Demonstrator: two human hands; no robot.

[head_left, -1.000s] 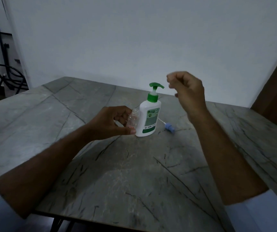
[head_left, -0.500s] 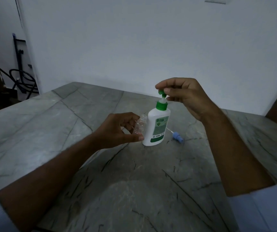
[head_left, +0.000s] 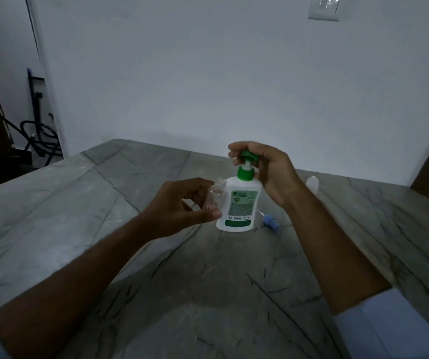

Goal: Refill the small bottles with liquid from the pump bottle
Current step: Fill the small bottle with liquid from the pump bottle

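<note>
- Step in hand: lining up the 1st fill, by the look of it. Small clear bottle [head_left: 217, 196] uncapped, pinched btwn thumb & fingers of left hand [head_left: 179, 206], mouth open, standing touching the left side of pump bottle [head_left: 239, 203].
- Pump bottle upright on grey table [head_left: 78, 203], near centre, label facing cam.
- Right hand [head_left: 265, 169] curled round green pump head [head_left: 249, 158] from above & behind, fingers wrapped over the top. Nozzle direction hidden by fingers; can't tell if aimed at the small mouth.
- No liquid seen in small bottle yet.
- 2nd small whitish bottle [head_left: 312, 183] behind right wrist, well apart from pump bottle. Blue cap w/ thin tube [head_left: 270, 221] lying just right of pump bottle base.
- Next move calls for: nozzle tip right over the narrow mouth, small bottle held steady, then slow press down. Risk: liquid missing the neck or pump bottle tipping.
- Vs 0.5 s ago: right hand gone from fingertip touch on pump top to full wrap round it; left hand's pinch same; whitish bottle now in view.
</note>
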